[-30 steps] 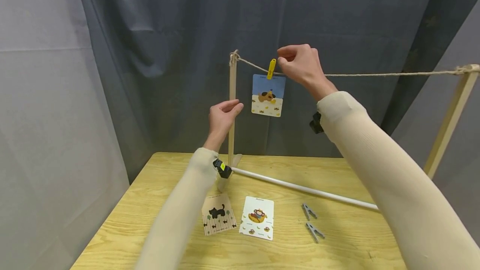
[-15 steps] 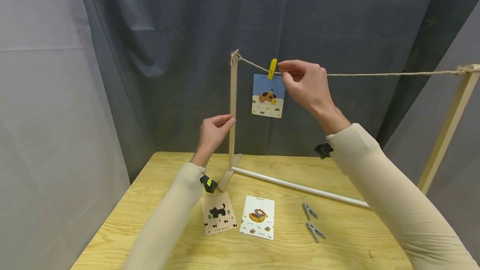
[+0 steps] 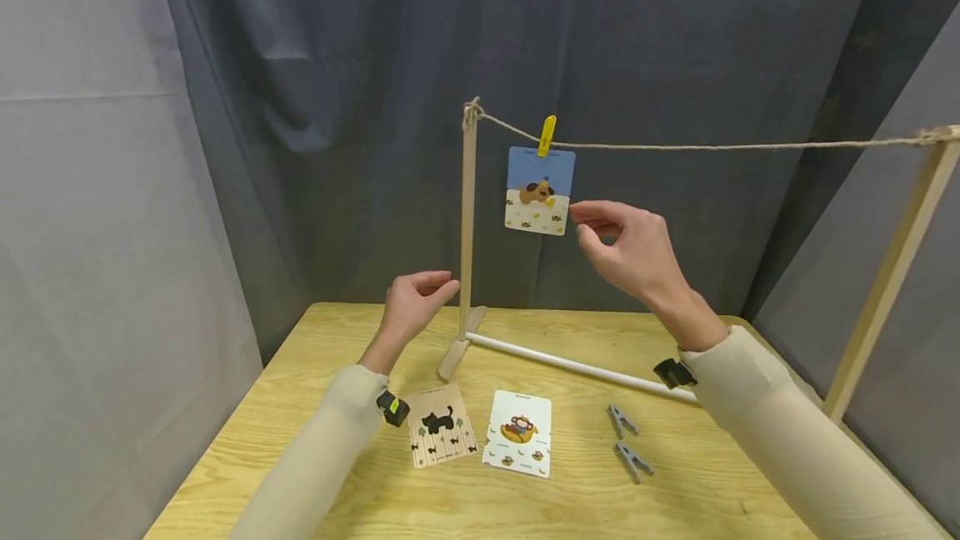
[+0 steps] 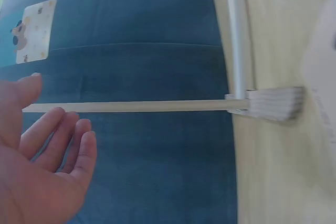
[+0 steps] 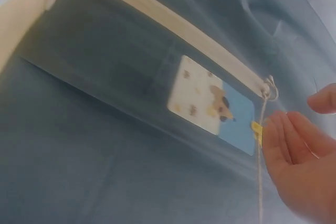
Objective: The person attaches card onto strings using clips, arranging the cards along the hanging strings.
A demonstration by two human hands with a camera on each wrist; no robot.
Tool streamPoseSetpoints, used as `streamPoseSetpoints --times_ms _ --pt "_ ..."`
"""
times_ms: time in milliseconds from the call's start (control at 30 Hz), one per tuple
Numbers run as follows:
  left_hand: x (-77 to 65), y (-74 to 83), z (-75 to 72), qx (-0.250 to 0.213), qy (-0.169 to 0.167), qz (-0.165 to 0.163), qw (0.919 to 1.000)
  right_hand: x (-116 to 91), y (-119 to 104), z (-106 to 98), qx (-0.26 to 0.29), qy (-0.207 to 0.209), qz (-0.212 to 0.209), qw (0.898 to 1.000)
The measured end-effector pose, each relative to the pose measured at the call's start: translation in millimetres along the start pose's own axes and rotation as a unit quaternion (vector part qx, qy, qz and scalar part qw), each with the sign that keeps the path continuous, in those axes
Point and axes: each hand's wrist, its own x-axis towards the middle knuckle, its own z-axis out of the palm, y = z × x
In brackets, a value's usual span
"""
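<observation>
A blue and white card with a dog (image 3: 537,190) hangs from the rope (image 3: 712,146), held there by a yellow clothespin (image 3: 547,136). Just right of the card's lower part is my right hand (image 3: 633,248), loosely curved around nothing. Beside the left wooden post (image 3: 467,223), my left hand (image 3: 414,305) hovers with relaxed fingers and holds nothing; the left wrist view shows a gap between thumb and fingers (image 4: 68,145). On the table lie a card with a black cat (image 3: 441,427) and a white card with a monkey (image 3: 519,433). Two grey clothespins (image 3: 622,421) rest right of them.
A white rod (image 3: 570,367) runs low along the stand from the left post's wooden foot (image 3: 453,357). The right post (image 3: 892,273) leans at the right edge. Dark curtain (image 3: 360,148) hangs behind the wooden table (image 3: 300,407).
Both hands have come down: the right from beside the yellow clothespin to beside the card's lower edge, the left from mid-post to near the post's lower part. The hung card stays put.
</observation>
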Motion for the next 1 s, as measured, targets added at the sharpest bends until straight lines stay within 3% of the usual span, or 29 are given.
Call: streamPoseSetpoints --times_ms 267,633,800,1000 --pt "-29.4 -22.5 0.6 0.029 -0.041 -0.021 0.9985 -54 27 11 -0.011 -0.035 0.026 0.999" --pt "-63.9 -55.0 -1.1 0.086 -0.109 -0.065 0.9882 -127 84 26 -0.031 -0.091 0.109 0.989" --pt "-74.5 -66.0 -4.8 0.097 -0.137 -0.099 0.9808 -150 105 30 -0.034 -0.107 0.124 0.986" --pt "-83.3 -74.4 -10.4 0.118 -0.172 -0.107 0.9723 -172 121 32 -0.029 -0.14 0.15 0.978"
